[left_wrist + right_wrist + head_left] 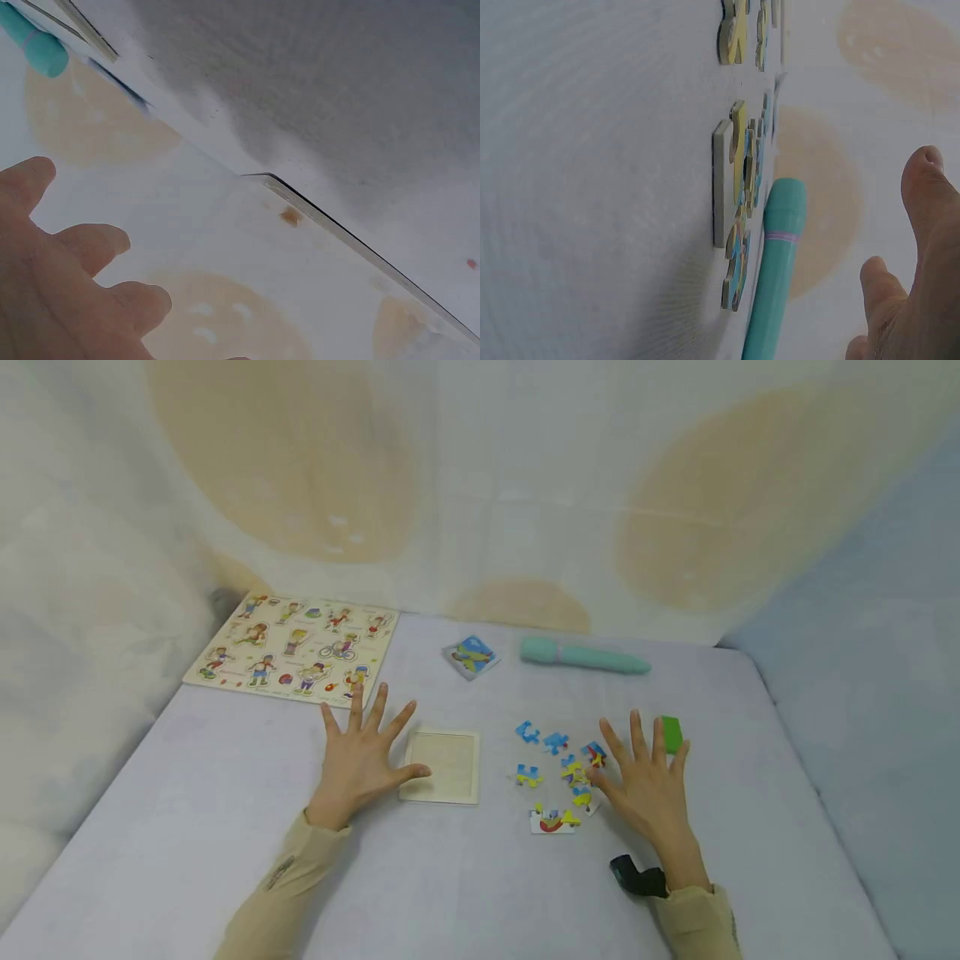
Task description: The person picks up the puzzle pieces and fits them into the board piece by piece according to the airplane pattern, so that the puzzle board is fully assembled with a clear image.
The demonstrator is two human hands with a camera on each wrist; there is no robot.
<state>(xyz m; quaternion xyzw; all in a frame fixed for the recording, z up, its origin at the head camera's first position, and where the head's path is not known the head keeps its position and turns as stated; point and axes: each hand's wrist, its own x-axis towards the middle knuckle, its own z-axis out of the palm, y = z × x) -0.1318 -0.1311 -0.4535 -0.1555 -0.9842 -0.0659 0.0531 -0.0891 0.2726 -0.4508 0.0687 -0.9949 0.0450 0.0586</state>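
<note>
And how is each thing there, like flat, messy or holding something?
Left grip: fingers spread, holding nothing
Right grip: fingers spread, holding nothing
Square tray: flat, no pieces in it
Puzzle pieces: outside the tray, some bunched close
Picture board: lying flat
Blue picture square: lying turned cornerwise
Teal pen-shaped thing: lying on its side
Green block: partly behind the right grip

Picture board [292, 647] at the tabletop's [450, 893] far left corner; blue picture square [472, 656] and teal marker-shaped object [585, 656] near its far edge; green block [671, 735] toward the right edge.
</note>
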